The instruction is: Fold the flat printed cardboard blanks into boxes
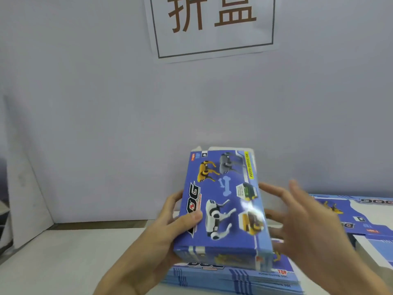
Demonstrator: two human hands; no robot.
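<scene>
At about nine o'clock of the view a pale panel (25, 188) leans against the wall (85, 113), its foot on the white desk (63, 262). Moving right, the left hand (170, 226) comes up from seven o'clock and grips the folded box (223, 207) by its left edge: the thumb lies curled over the printed blue face, and the fingers wrap behind the side. The box is held above the desk at the centre of the view, tilted so its big face looks up toward the camera; that face shows robot dogs in yellow, grey and white, a bone, and a logo running lengthwise. Its near end is closed, while at twelve o'clock of the box pale flaps stick out past the far end.

Directly beneath the box, at six o'clock, a stack of flat blanks (234, 277) lies on the desk, blue with white stripes and a red "TOP" mark near its right corner. High at twelve o'clock of the view a white paper sign (212, 26) with two large brown characters in a dark frame hangs on the wall.

At three o'clock of the box is the right hand (302, 222), blurred, its fingers straight and spread, just beside the box's right edge; whether the fingertips touch it cannot be told. Farther right, at three to four o'clock, more flat blanks (365, 211) lie spread on the desk.
</scene>
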